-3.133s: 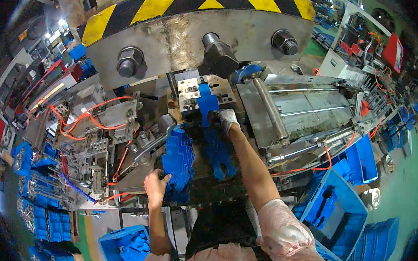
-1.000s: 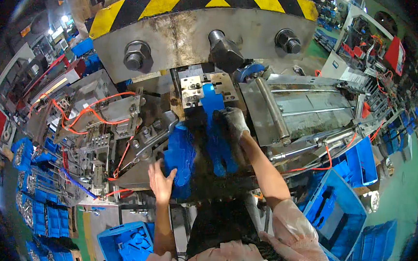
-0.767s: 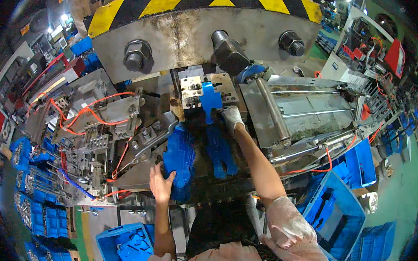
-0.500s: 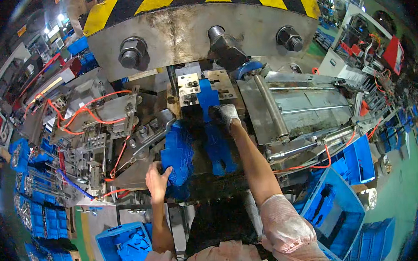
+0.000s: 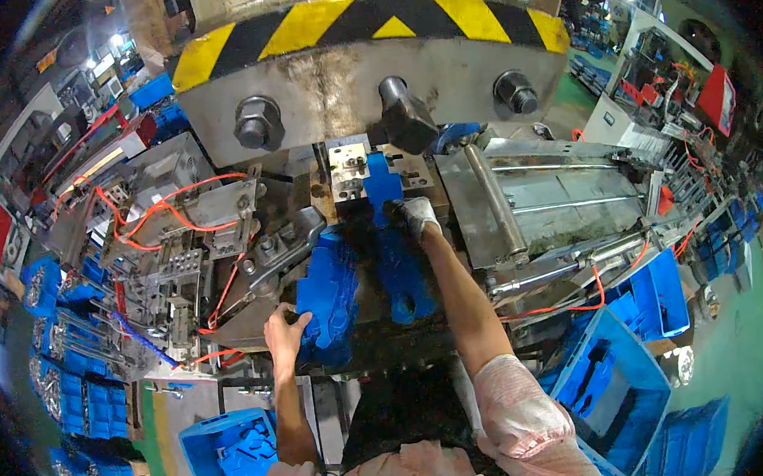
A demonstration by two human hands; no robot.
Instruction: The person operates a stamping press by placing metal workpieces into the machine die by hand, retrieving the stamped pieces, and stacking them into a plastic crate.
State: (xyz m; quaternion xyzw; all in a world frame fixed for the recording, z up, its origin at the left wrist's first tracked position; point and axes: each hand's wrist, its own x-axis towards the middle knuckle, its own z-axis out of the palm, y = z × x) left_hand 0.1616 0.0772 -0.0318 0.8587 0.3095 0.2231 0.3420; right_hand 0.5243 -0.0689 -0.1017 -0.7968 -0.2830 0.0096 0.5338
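My right hand (image 5: 416,217), in a white glove with dark fingertips, is closed at the near end of a flat blue cut-out sheet piece (image 5: 383,185). The far end of that piece lies on the metal die block (image 5: 348,171) beneath the press. My bare left hand (image 5: 284,335) rests at the bench's near edge, its thumb apart from the fingers and close by a stack of blue sheet pieces (image 5: 326,286). More blue pieces (image 5: 404,276) lie between the stack and my right forearm.
Above the die hangs the press ram (image 5: 328,100) with large bolts and a yellow-black striped edge. A metal plate with rails (image 5: 564,190) stands right; a lever (image 5: 281,254) and orange hoses are left. Blue bins (image 5: 202,436) (image 5: 649,396) stand below on both sides.
The press ram has come down toward the die. My left thumb has drawn back slightly to the stack's edge. My right hand stays at the piece on the die.
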